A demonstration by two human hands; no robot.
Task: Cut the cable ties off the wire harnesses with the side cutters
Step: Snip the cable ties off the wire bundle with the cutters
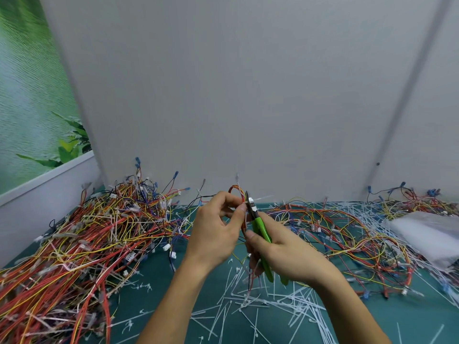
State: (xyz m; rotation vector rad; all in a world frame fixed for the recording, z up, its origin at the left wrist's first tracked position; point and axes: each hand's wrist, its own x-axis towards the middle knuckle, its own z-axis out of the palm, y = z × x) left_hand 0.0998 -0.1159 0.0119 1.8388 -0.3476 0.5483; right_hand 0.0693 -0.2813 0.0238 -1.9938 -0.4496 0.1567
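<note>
While the left hand (216,227) pinches a harness (237,192) between thumb and fingertips, the right hand (280,254) is wrapped round the green handles of the cutters (259,225). Both are held up over the mat (198,289). The harness, a loop of red, orange and yellow wires, sits just left of the cutters and touches their head. The jaws point up and meet a white tie (263,198) on that loop, and its thin tail sticks out to the right of the cutters. Whether the jaws have closed through the tie is too small to tell.

Far left of the cutters a deep pile (87,244) of tied harnesses covers the mat. Right of the cutters lie looser harnesses (347,234), spread flatter. Further right is a clear bag (427,234). Below the cutters, nearest the person, loose white ties (260,306) lie scattered over the mat. Behind the cutters stands a plain grey wall (236,95), with a few wire ends leaning against its foot.
</note>
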